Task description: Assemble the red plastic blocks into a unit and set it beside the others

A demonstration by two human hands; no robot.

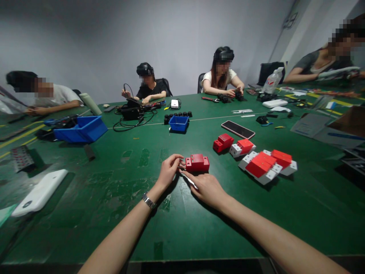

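Observation:
A red block-shaped electrical module [197, 163] with screw holes at its ends lies on the green table [114, 228] in front of me. My left hand [169, 171] is closed in a pinch at the module's left end; what its fingertips hold, if anything, is too small to name. Just below the module, my right hand [209, 190] is closed on a thin whitish tool [189, 179], its kind unclear. The index finger points along that tool toward the left fingertips. To the right sit several similar modules, one all red [223, 143] and others red with white ends [261, 166].
Behind the modules lies a phone [238, 129]. A small blue bin [179, 123] and a larger blue bin [85, 129] stand farther off. At left is a white device [41, 192]; at right, an opened cardboard box [327, 127]. Several people sit around the table.

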